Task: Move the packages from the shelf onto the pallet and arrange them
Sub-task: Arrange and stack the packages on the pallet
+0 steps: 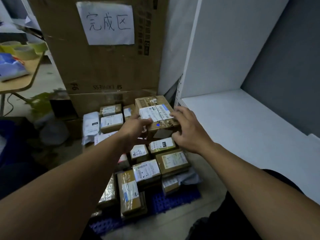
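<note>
Nearest, below both forearms: blue pallet [174,201], grid showing at its near edge, crowded with small taped packages [146,171] lying label-up, edge to edge.

Further out, at the hands: left hand [134,131] with fingers curled onto the near-left corner of the brown carton [156,112], thumb on the white label [155,112]. Right hand [187,129] spread open against the carton's right side, fingers loosely bent, not closed round anything. Carton between the two hands, above the far packages; whether resting on them or carried clear, cannot tell.

Probably stiff, light to middling in weight, judging from the easy fingertip hold. Glossy tape bands across the top likely slippery; bare cardboard on the side walls the better purchase, palms on opposite faces, low near the bottom edges. Corners likely to crush if dropped.

To the right of the right hand: white shelf [242,122], bare as far as visible.

Beyond the hands: tall cardboard box [103,70] with a handwritten paper sign [106,23].
</note>
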